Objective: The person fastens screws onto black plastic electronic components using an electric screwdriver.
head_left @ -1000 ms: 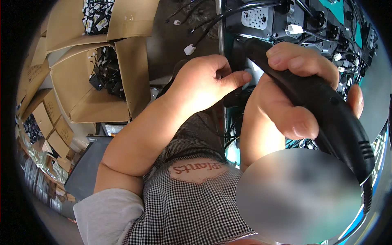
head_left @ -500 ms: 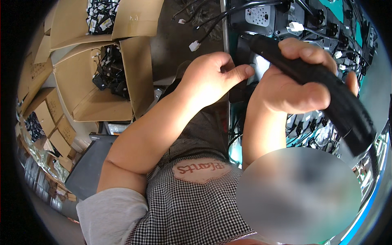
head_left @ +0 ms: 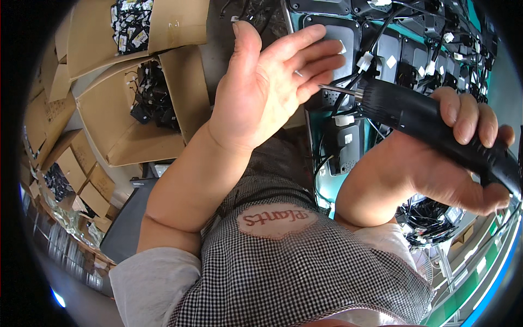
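My left hand [head_left: 261,90] is open, palm up, its fingers stretched out over the edge of the workbench. A small silvery piece [head_left: 298,73], probably a screw, lies against its fingers. In my right hand [head_left: 463,147] is a black electric screwdriver [head_left: 408,109], with the fingers wrapped round its body. The metal bit [head_left: 340,91] points left, with its tip close to the left fingertips; whether they touch I cannot tell. Beyond the hands lie black plastic housings [head_left: 388,52] in rows, and a cable with a white connector [head_left: 365,61] rests among them.
The housings lie on a teal bench top [head_left: 325,182]. To the left stands an open cardboard box [head_left: 117,139] with black cabled parts [head_left: 152,98]. Behind it another box [head_left: 180,24] holds small black-and-white parts. A bundle of black cables [head_left: 430,220] lies at the lower right.
My left hand has turned from a curled grip to an open palm and risen. My right hand has moved right and down with the screwdriver, whose bit now shows beside the left fingers.
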### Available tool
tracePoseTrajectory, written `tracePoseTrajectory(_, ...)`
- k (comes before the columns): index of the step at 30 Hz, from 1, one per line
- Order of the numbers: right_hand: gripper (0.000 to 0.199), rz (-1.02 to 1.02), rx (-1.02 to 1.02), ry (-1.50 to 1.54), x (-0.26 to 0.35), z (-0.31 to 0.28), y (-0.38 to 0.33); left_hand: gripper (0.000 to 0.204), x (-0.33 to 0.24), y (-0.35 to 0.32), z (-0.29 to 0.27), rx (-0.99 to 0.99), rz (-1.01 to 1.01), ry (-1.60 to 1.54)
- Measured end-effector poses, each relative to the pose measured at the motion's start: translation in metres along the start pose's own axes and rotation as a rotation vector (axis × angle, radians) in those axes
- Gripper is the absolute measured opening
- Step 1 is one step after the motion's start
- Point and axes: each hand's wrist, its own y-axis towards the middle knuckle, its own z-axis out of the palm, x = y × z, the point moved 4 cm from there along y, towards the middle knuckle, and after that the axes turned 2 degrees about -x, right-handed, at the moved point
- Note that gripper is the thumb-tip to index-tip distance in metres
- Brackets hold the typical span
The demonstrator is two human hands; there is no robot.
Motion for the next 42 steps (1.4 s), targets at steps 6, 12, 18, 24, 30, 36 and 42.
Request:
tracePoseTrajectory(6, 0.050, 0.034, -0.424, 0.007, -0.013, 0.002, -0.015, 0.092, 0.016, -0.005, 0.016, 0.192, 0.036, 0.192)
tracePoseTrajectory(12, 0.057, 0.026, -0.512, 0.098, -0.008, -0.013, -0.019, 0.052, 0.016, -0.010, 0.004, 0.074, -0.003, 0.399)
tracePoseTrajectory(18, 0.054, 0.008, -0.311, 0.128, 0.001, -0.017, -0.019, 0.020, 0.019, -0.015, -0.012, -0.137, -0.140, 0.414)
tracePoseTrajectory(24, 0.054, 0.067, -0.148, 0.144, 0.007, -0.031, -0.020, 0.018, 0.022, -0.017, -0.007, -0.214, -0.123, 0.492)
tracePoseTrajectory(30, 0.060, 0.021, -0.410, 0.194, 0.016, -0.028, -0.030, 0.019, 0.027, -0.016, 0.005, -0.093, -0.120, 0.606)
tracePoseTrajectory(36, 0.058, -0.017, -0.383, -0.017, 0.034, -0.031, -0.048, 0.028, 0.020, -0.014, 0.018, -0.020, 0.247, 1.263)
tracePoseTrajectory(42, 0.055, -0.211, -0.397, -0.537, 0.031, -0.027, -0.074, 0.031, -0.008, -0.009, 0.017, -0.067, 0.753, 1.979)
